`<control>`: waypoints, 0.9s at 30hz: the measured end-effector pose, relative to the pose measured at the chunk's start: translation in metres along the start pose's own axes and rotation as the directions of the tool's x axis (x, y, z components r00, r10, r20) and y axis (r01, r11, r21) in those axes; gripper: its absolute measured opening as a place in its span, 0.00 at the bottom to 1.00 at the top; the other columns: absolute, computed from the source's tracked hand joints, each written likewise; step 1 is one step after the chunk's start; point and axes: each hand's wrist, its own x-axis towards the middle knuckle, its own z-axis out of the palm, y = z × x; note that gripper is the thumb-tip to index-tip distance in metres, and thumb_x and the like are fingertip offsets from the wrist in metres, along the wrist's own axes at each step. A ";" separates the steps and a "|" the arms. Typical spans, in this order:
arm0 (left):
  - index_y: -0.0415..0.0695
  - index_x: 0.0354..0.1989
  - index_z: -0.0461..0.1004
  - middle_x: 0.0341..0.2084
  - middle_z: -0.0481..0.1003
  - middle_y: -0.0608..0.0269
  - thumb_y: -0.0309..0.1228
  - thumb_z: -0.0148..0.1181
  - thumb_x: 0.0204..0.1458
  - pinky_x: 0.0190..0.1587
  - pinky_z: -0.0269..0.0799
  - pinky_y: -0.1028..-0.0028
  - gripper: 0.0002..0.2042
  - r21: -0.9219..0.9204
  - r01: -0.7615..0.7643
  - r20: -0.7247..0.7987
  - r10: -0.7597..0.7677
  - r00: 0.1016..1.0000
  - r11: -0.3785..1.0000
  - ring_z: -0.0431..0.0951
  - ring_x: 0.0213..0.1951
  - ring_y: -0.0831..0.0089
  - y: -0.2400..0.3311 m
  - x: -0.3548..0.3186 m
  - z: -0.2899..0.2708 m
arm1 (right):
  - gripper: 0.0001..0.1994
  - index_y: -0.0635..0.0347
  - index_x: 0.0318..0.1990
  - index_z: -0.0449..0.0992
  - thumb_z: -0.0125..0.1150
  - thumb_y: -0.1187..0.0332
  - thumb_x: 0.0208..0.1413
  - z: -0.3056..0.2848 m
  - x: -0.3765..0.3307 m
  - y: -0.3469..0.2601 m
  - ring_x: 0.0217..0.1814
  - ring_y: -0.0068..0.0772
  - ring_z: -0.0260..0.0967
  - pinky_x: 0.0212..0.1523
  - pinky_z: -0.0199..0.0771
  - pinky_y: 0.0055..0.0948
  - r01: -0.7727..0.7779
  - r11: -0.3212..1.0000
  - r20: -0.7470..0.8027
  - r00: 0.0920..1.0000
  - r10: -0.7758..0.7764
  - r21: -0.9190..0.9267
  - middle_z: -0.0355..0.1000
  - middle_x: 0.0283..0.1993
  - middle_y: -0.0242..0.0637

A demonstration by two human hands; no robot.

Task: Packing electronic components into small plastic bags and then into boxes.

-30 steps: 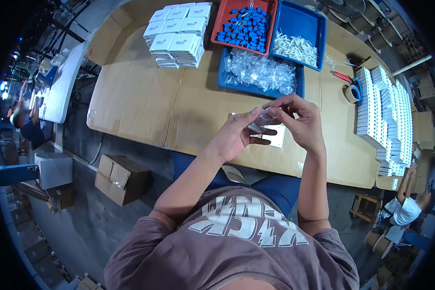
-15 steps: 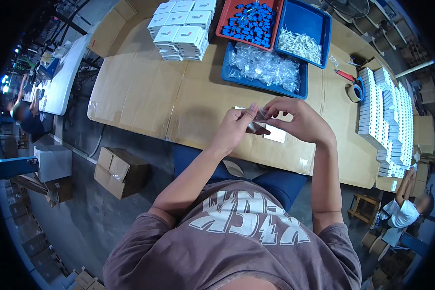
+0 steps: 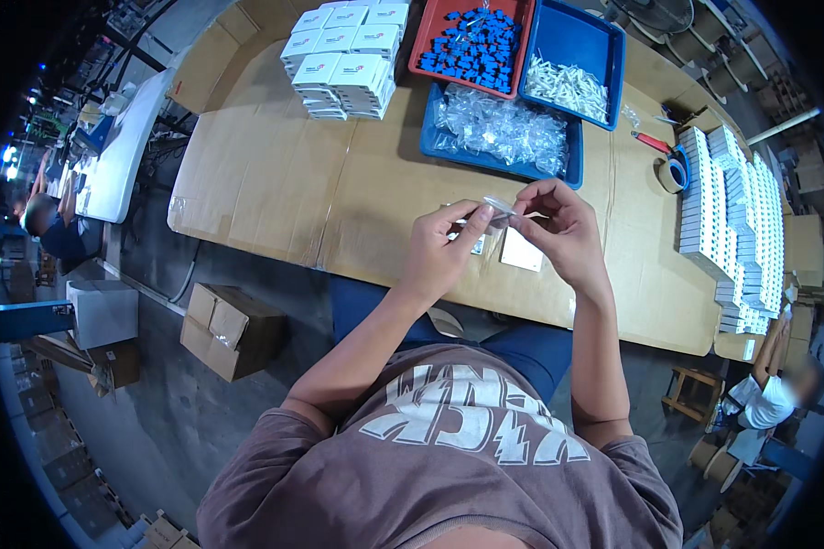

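Note:
Between my two hands, above the cardboard-covered table, is a small clear plastic bag. My left hand is closed, its thumb and fingers pinching one side. The fingertips of my right hand pinch the opposite side. Whatever the bag contains is too small to make out. Just beneath my hands a flat white box or card lies on the cardboard. Partly covered by my left hand is another small pale piece.
Beyond my hands, a blue tray holds clear bags, a red tray blue parts, another blue tray white pieces. White boxes are stacked left; more stand right, near a tape roll and red-handled cutter. Co-workers sit both sides.
My right hand has drawn in and turned more upright, its fingers shifting on the bag. The bag is tilted differently, and more of the white piece below shows.

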 end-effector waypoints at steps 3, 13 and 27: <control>0.33 0.48 0.79 0.37 0.81 0.65 0.33 0.59 0.67 0.45 0.74 0.79 0.13 -0.063 -0.035 -0.035 0.032 0.999 0.997 0.78 0.41 0.82 0.005 -0.001 0.001 | 0.15 0.66 0.51 0.74 0.69 0.77 0.58 0.006 -0.004 0.001 0.42 0.17 0.73 0.44 0.75 0.20 0.007 0.999 -0.038 0.999 -0.006 0.035 0.76 0.40 0.31; 0.34 0.47 0.78 0.38 0.81 0.63 0.29 0.63 0.64 0.46 0.76 0.78 0.11 -0.174 -0.140 -0.237 0.097 0.967 0.975 0.80 0.40 0.80 0.003 -0.005 0.002 | 0.15 0.68 0.52 0.78 0.71 0.74 0.58 0.020 -0.008 0.012 0.42 0.19 0.74 0.44 0.75 0.21 -0.060 0.985 -0.095 0.993 0.076 0.165 0.78 0.40 0.31; 0.33 0.45 0.78 0.34 0.81 0.62 0.27 0.63 0.63 0.46 0.77 0.78 0.08 -0.088 -0.172 -0.302 0.139 0.943 0.981 0.80 0.39 0.79 -0.002 -0.003 0.007 | 0.07 0.70 0.44 0.80 0.66 0.75 0.62 0.030 -0.007 0.024 0.38 0.23 0.77 0.41 0.78 0.23 0.017 0.977 -0.194 0.981 0.025 0.211 0.79 0.39 0.36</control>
